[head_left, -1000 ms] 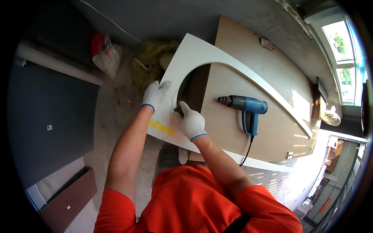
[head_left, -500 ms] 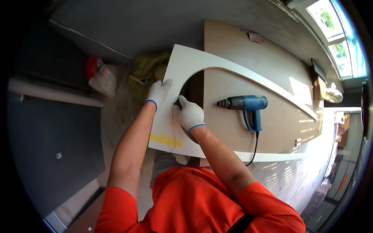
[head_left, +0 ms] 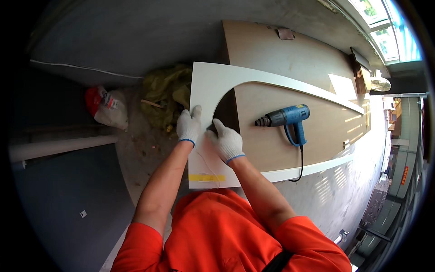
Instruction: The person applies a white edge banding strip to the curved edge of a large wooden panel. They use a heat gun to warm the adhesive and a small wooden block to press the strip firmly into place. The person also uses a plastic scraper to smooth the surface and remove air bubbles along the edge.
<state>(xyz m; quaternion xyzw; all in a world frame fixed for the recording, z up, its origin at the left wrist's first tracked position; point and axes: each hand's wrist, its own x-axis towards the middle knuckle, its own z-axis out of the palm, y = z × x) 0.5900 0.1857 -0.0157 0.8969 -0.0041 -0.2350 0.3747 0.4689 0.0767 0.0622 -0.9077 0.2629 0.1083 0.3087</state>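
A white panel [head_left: 209, 81] with a large arched cutout lies over a tan board [head_left: 272, 54]. At the panel's left edge my left hand [head_left: 188, 127], in a white knit glove, grips the edge, part on top and part over the side. My right hand [head_left: 226, 144], gloved alike, is closed at the inner curve of the cutout. A small dark object [head_left: 211, 128] shows at its thumb, mostly hidden. From near this hand a thin pale strip [head_left: 209, 167] trails across the panel to yellow tape [head_left: 206, 177]. A blue heat gun [head_left: 290, 117] lies on the board inside the cutout.
The heat gun's black cord [head_left: 302, 163] runs over the panel's near leg. Left of the panel, on the floor, are a crumpled olive-green bag [head_left: 165, 95] and a red and white sack [head_left: 108, 106]. A wooden block [head_left: 361, 77] stands by the wall at the far right.
The whole view has shifted and turned slightly. My left hand sits lower along the panel's left edge, nearer my right hand. My right hand stays at the inner curve.
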